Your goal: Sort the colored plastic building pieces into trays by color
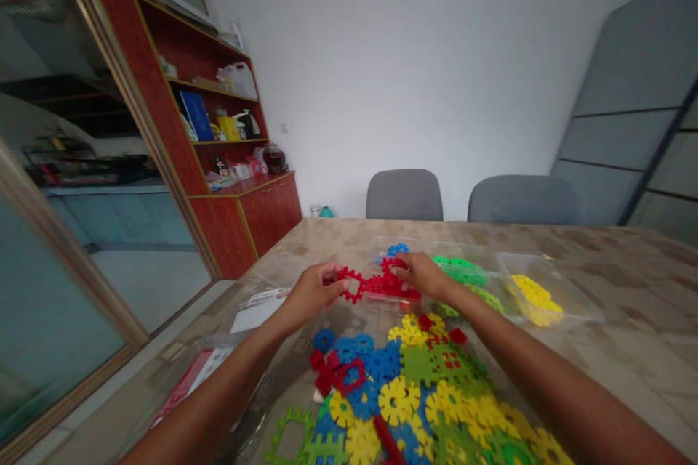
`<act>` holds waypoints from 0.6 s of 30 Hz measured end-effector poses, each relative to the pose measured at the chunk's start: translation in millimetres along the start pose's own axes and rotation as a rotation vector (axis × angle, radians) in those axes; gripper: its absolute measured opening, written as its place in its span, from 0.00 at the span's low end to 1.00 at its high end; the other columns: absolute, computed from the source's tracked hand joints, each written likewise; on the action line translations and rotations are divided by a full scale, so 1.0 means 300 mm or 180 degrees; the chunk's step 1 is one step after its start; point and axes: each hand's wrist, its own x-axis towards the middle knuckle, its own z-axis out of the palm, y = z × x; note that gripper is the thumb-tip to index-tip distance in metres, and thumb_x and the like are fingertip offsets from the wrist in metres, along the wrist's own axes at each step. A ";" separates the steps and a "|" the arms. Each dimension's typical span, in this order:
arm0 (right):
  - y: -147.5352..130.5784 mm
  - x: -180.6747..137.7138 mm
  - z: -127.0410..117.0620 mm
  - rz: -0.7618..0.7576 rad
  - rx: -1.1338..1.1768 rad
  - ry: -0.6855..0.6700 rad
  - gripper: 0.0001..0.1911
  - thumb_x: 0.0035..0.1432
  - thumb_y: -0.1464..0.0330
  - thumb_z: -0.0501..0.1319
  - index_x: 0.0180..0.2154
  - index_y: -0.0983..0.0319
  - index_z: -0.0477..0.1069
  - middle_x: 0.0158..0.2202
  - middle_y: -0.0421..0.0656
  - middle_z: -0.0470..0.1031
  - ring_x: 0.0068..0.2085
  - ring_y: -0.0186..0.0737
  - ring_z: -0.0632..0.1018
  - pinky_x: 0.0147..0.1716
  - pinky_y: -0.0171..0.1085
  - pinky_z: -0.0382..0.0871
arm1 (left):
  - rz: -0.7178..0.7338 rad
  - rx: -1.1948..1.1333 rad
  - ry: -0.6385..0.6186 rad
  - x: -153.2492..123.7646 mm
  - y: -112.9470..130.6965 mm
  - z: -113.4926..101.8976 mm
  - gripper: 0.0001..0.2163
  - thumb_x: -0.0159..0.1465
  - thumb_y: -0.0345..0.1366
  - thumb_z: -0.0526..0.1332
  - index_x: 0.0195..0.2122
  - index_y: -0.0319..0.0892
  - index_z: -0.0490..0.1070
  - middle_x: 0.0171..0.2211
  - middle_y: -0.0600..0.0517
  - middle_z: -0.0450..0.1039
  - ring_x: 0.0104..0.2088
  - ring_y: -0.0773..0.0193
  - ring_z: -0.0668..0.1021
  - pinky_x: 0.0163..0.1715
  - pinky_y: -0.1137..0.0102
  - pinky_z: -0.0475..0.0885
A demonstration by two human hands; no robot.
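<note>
My left hand is closed in a pinch on a red square interlocking piece, held just above the table. My right hand reaches over a clear tray of red pieces, its fingers closed on a red piece at the tray's back. A mixed pile of red, blue, yellow and green interlocking pieces lies on the table right in front of me, between my forearms.
Clear trays hold blue pieces, green pieces and yellow pieces. A white card and a red packet lie at the left. Two grey chairs stand behind the patterned table; a red cabinet is left.
</note>
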 end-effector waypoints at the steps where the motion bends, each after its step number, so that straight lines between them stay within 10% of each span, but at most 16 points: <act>1: 0.005 0.003 0.006 0.0015 -0.0045 -0.0038 0.15 0.67 0.63 0.61 0.52 0.61 0.70 0.52 0.46 0.73 0.46 0.44 0.78 0.44 0.47 0.75 | 0.0019 0.0017 0.0052 0.016 -0.009 -0.001 0.13 0.56 0.45 0.62 0.31 0.39 0.68 0.20 0.57 0.67 0.19 0.69 0.67 0.18 0.75 0.61; 18: 0.018 -0.088 -0.028 -0.0076 -0.0480 -0.0136 0.10 0.67 0.64 0.61 0.44 0.63 0.73 0.43 0.43 0.77 0.40 0.40 0.78 0.41 0.44 0.75 | 0.0456 0.1540 0.0089 0.228 -0.022 0.115 0.08 0.61 0.25 0.62 0.39 0.39 0.78 0.38 0.48 0.80 0.38 0.59 0.79 0.44 0.66 0.71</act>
